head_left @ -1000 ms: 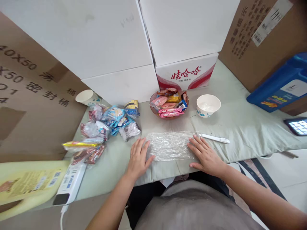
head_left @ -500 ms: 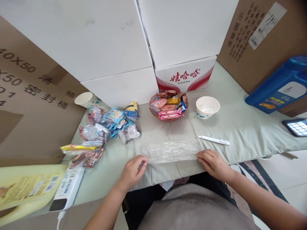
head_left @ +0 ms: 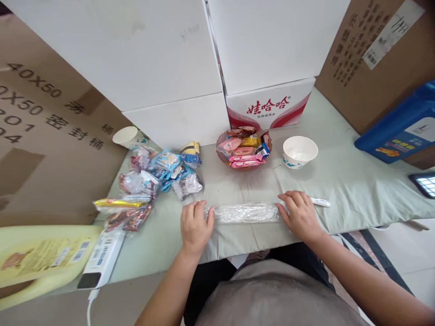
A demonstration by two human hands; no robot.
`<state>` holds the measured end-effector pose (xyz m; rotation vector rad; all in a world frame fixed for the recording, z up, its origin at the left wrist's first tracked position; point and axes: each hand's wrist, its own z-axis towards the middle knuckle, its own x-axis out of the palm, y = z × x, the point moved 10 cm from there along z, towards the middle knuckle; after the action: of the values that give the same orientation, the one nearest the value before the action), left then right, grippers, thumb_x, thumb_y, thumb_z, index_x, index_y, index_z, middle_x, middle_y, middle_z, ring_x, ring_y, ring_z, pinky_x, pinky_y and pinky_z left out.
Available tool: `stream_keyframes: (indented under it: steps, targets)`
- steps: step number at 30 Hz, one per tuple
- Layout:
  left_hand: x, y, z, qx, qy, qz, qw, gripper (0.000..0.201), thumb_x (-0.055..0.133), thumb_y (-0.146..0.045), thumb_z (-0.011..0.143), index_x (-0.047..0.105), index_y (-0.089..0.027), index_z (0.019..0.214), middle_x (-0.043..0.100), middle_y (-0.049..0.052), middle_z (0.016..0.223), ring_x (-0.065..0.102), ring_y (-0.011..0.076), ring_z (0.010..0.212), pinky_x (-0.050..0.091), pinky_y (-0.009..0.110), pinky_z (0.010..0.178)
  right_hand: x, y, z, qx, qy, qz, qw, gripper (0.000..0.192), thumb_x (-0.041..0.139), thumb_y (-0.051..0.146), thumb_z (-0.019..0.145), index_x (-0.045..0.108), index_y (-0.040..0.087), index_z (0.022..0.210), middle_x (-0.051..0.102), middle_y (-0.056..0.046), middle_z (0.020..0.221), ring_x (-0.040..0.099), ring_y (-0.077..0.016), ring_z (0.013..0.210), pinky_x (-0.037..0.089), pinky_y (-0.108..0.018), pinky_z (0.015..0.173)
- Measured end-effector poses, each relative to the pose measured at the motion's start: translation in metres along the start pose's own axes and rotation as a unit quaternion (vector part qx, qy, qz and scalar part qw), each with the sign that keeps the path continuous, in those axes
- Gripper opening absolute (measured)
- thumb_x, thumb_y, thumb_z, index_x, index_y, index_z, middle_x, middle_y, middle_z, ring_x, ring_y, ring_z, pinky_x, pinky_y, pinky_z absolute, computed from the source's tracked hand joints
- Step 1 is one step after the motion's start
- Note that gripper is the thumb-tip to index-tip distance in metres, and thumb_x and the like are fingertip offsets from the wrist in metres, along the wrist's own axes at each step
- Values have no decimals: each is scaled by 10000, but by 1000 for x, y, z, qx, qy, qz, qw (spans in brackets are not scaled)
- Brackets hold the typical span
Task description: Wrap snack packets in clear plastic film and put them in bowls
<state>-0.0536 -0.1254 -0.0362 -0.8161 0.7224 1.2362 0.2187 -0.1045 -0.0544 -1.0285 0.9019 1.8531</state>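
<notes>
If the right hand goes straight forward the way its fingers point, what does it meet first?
Probably the white paper bowl. The right hand holds one end of the rolled clear plastic film, fingers pointing away from the person; depth is uncertain.

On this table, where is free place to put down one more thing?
Bare cloth lies right of the white bowl, toward the blue box, and between the snack bowl and the plastic wrap. The left is crowded with snack packets.

Both hands, left hand (head_left: 195, 225) and right hand (head_left: 299, 213), press the ends of a narrow plastic wrap (head_left: 245, 212) strip on the surface (head_left: 340, 190).
</notes>
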Motion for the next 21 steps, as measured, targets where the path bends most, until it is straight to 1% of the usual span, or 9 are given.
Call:
stream_keyframes:
  steps: [2, 4, 6, 9, 11, 13, 16, 18, 21]
  targets:
    - [-4, -33, -3, 64, -3, -51, 997, 218, 502, -284, 913, 636, -146, 1018, 650, 134, 986, 598, 254, 998, 469, 374, 891, 4, 28, 1, -76, 5, 41, 996, 309, 485, 331, 949, 643, 164, 1155, 637, -139, 1162, 513, -287, 1178, 389, -458, 1001]
    - [16, -70, -14, 152, 75, -95, 981, 324, 455, -321, 944, 594, -143, 1178, 636, 141, 1162, 552, 255, 1155, 430, 383, 984, 24, 60, -4, -172, 61, 60, 981, 471, 488, 436, 939, 559, 154, 1310, 560, -142, 1340, 391, -300, 1326, 293, -494, 1097]
    - [43, -89, -31, 204, 159, -88, 962, 545, 430, -466, 946, 462, -129, 1373, 521, 160, 1385, 416, 292, 1336, 351, 438, 1078, 47, 74, -12, -221, 120, 52, 967, 710, 468, 597, 904, 428, 122, 1431, 429, -150, 1478, 275, -324, 1404, 214, -525, 1134]
    - [69, -70, -47, 175, 208, -19, 962, 776, 417, -612, 903, 304, -112, 1486, 334, 184, 1532, 243, 341, 1438, 255, 511, 1128, 62, 57, -24, -198, 167, 21, 966, 879, 435, 711, 860, 323, 108, 1488, 309, -149, 1548, 198, -344, 1436, 153, -550, 1143]
    - [70, -46, -51, 127, 206, 22, 970, 763, 414, -591, 910, 309, -98, 1483, 304, 202, 1540, 219, 364, 1440, 238, 547, 1124, 56, 37, -36, -178, 171, 2, 969, 900, 433, 718, 857, 291, 105, 1501, 284, -152, 1557, 174, -343, 1444, 132, -551, 1146]
    - [58, -30, -51, 71, 191, 51, 978, 676, 416, -526, 929, 381, -93, 1447, 353, 222, 1500, 268, 393, 1403, 278, 579, 1085, 43, 24, -51, -179, 163, -5, 970, 936, 442, 724, 847, 264, 85, 1507, 281, -171, 1555, 166, -344, 1446, 137, -546, 1145]
    - [40, -44, -52, 39, 186, 10, 982, 473, 430, -411, 946, 547, -146, 1320, 534, 197, 1284, 482, 351, 1195, 422, 516, 954, 25, 15, -72, -175, 138, -3, 975, 802, 506, 573, 885, 315, 72, 1482, 344, -188, 1522, 244, -344, 1414, 222, -518, 1116]
    - [38, -80, -53, 81, 211, -75, 971, 392, 455, -384, 941, 605, -188, 1245, 587, 150, 1139, 545, 290, 1041, 469, 455, 881, 16, 12, -83, -152, 122, 7, 981, 554, 500, 315, 909, 429, 114, 1421, 476, -168, 1430, 415, -311, 1297, 331, -474, 1042]
    - [45, -131, -55, 142, 247, -163, 945, 398, 509, -393, 917, 590, -203, 1258, 595, 137, 1159, 535, 293, 1064, 463, 471, 897, 3, 13, -96, -130, 95, 48, 986, 414, 424, 113, 868, 596, 195, 1235, 639, -116, 1172, 571, -244, 1013, 430, -419, 898]
